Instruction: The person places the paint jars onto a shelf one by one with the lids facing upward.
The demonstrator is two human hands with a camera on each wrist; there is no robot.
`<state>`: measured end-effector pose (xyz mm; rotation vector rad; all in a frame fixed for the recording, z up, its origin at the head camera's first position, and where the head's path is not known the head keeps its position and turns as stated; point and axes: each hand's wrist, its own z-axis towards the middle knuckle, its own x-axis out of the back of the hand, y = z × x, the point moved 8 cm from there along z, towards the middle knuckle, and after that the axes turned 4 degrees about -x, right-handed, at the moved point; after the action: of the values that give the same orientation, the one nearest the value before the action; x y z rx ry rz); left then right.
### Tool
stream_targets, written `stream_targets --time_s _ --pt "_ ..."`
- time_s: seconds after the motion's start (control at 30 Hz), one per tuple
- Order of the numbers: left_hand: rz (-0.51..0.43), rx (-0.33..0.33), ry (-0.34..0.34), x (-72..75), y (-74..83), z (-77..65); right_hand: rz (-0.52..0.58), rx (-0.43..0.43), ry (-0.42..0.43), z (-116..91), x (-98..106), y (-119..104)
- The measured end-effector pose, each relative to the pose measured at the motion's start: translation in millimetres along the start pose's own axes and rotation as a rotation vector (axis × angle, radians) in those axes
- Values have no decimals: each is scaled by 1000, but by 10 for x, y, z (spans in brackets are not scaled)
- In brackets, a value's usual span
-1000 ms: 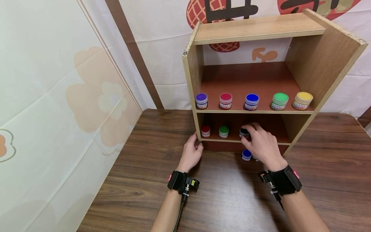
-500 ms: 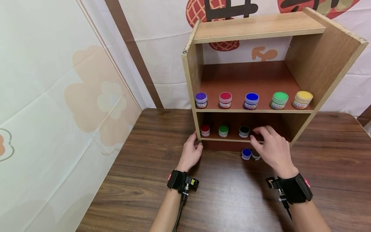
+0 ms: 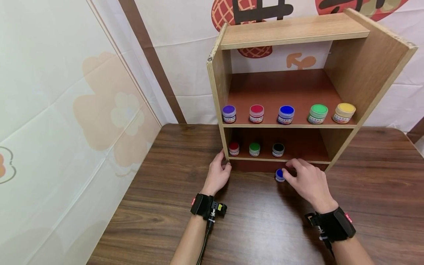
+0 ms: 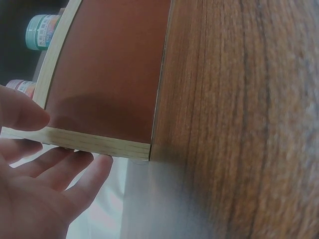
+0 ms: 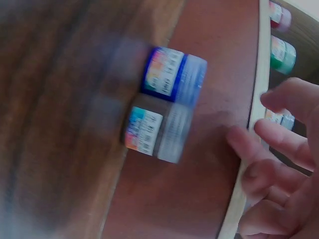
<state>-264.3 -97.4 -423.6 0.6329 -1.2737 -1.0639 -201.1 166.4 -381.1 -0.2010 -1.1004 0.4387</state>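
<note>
My left hand holds the lower left side of the wooden shelf unit; in the left wrist view, its thumb and fingers lie on either side of the panel edge. Over the table in front of the shelf, my right hand hovers with loosely bent fingers and nothing in them. Below it stand a blue-lidded paint jar and a brownish paint jar, side by side; the hand hides the brownish one in the head view. On the lower shelf sit red, green and black paint jars.
Along the upper shelf's front edge stand several paint jars: purple, red, blue, green and yellow. The unit stands on a dark wooden table before a printed cloth.
My right hand has let go of the black jar on the lower shelf, drawn back to the right, and come down over the jars on the table. The left hand has stayed put.
</note>
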Motion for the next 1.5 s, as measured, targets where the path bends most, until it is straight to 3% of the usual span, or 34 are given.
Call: stream_targets --time_s 0.2,0.43,0.73,1.17,1.5 --pt "4 2 -3 -2 -2 0 -40 -26 -135 -51 -170 1" --pt "-1 -2 0 -1 5 0 -71 -43 -197 -53 -264 -39" --pt "-39 10 -11 -8 7 -2 -105 -16 -187 -48 -297 -112" --pt "-33 -7 0 1 5 0 -107 4 -282 -107 -384 -183" --pt "-42 -3 -5 -5 7 -3 -103 25 -280 -121 -398 -203"
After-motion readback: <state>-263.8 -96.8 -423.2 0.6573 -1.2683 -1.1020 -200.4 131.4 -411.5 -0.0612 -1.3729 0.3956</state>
